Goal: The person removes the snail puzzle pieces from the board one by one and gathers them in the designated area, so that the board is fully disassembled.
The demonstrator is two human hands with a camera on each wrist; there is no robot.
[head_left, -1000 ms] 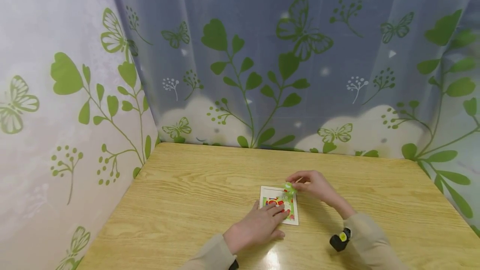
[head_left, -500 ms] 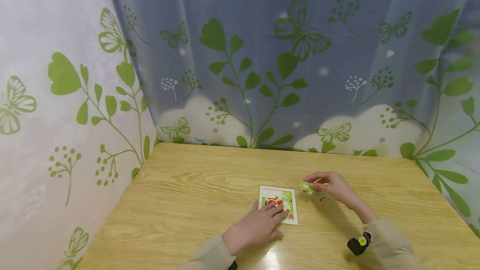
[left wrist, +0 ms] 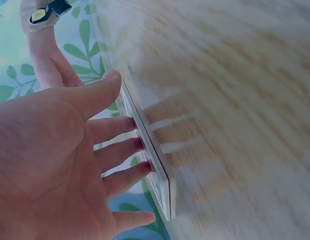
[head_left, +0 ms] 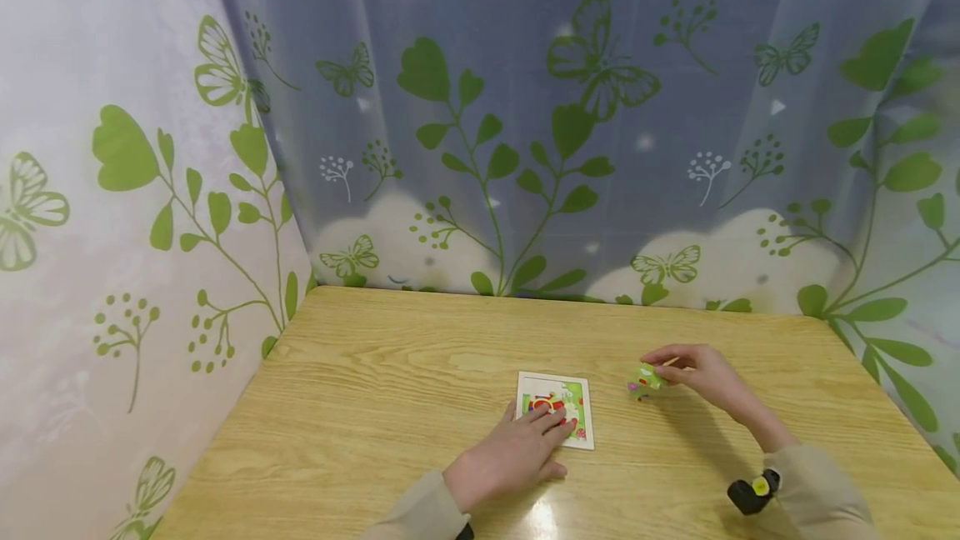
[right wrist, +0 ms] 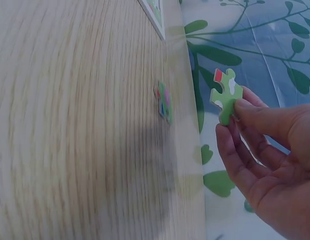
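A small jigsaw puzzle in a white tray (head_left: 555, 376) lies on the table, its picture showing green, red and white. My left hand (head_left: 517, 448) rests on the lower part of it with fingers stretched out, hiding some of the picture. In the left wrist view, three fingertips meet the tray's face near its edge (left wrist: 167, 195). To the right, my right hand (head_left: 705, 377) pinches a green puzzle piece (right wrist: 227, 97) with white patches and a red corner, holding it above the table. Below that lies another puzzle piece (right wrist: 165, 102), green with pink and blue.
The wooden table (head_left: 390, 365) runs back to a blue curtain (head_left: 480, 132) printed with leaves and butterflies. A pale wall covering (head_left: 90, 273) with the same print stands at the left. Each wrist wears a small black camera; the right one (head_left: 750, 492) shows clearly.
My right hand has lifted the green puzzle piece away from the tray's upper right corner and carried it right, over the loose piece. My left hand has stayed on the puzzle.
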